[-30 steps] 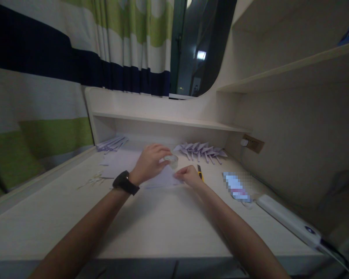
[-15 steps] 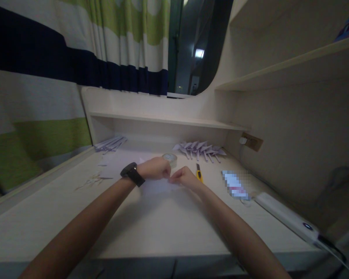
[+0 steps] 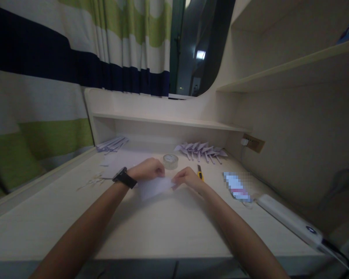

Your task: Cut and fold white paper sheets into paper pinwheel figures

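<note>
A white sheet of paper [image 3: 152, 188] lies low over the desk between my hands. My left hand [image 3: 152, 168], with a black watch on its wrist, is closed on the paper's upper edge; its fingertips are partly hidden. My right hand [image 3: 189, 178] pinches the paper's right corner between thumb and fingers. Just beyond my hands stands a roll of clear tape [image 3: 170, 162]. Close to my right hand is a yellow utility knife [image 3: 200, 173], its blade end pointing away from me.
Folded paper pinwheels [image 3: 202, 150] stand in a row at the back right. Several paper strips [image 3: 113, 143] lie at the back left, with small sticks [image 3: 93, 181] nearer. A phone [image 3: 237, 186] and a white power strip [image 3: 289, 221] lie along the right wall.
My left hand has moved left, away from my right hand. More of the paper now shows between them, and the tape roll is less covered.
</note>
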The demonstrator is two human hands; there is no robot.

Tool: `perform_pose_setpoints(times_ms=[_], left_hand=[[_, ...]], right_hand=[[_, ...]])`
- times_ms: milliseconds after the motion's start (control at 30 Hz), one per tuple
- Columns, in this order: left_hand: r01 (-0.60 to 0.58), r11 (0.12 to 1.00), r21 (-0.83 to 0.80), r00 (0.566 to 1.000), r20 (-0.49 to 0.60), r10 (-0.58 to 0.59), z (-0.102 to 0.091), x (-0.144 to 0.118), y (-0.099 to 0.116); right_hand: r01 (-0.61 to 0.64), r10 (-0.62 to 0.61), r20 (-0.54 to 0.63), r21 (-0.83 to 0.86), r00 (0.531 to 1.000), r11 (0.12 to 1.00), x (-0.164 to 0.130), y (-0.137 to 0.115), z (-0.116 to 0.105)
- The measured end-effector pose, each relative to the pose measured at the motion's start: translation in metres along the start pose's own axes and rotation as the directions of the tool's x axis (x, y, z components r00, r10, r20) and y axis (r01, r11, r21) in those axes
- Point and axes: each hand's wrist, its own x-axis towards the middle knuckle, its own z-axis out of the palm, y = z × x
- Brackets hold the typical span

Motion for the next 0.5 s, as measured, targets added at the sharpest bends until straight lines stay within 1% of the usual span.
perform_pose_setpoints(times_ms=[100,167,200,267,300,367,433,500], left_hand=[[0.052,0.999,0.008,0.999,-0.006,-0.052,-0.002,-0.003,0.000],[0.100,0.995,0.024,0.995,-0.018,-0.099,-0.004,-0.006,0.000],[0.118,0.993,0.027,0.993,-0.021,-0.118,-0.005,-0.007,0.000],[0.135,0.991,0.023,0.991,-0.018,-0.135,-0.003,-0.009,-0.002],[0.135,0.991,0.019,0.991,-0.015,-0.134,-0.002,-0.009,-0.002],[0.133,0.991,0.014,0.991,-0.020,-0.132,0.003,-0.008,-0.004],[0.125,0.992,0.007,0.992,-0.030,-0.125,0.007,-0.007,-0.005],[0.100,0.995,-0.009,0.995,-0.026,-0.100,0.010,-0.006,-0.004]], right_hand=[[-0.023,0.024,0.019,-0.053,1.000,0.998,-0.002,-0.004,-0.012],[-0.029,0.027,-0.027,-0.087,0.999,0.996,-0.002,-0.005,-0.022],[-0.017,0.010,-0.064,-0.108,0.998,0.994,-0.002,-0.005,-0.027],[0.036,-0.062,-0.135,-0.184,0.989,0.982,0.001,-0.002,-0.031],[0.072,-0.109,-0.153,-0.234,0.982,0.970,0.002,0.001,-0.031],[0.130,-0.183,-0.147,-0.313,0.972,0.941,0.005,0.006,-0.025],[0.153,-0.202,-0.117,-0.336,0.972,0.929,0.007,0.011,-0.014],[0.143,-0.188,-0.098,-0.352,0.977,0.925,0.009,0.014,-0.004]])
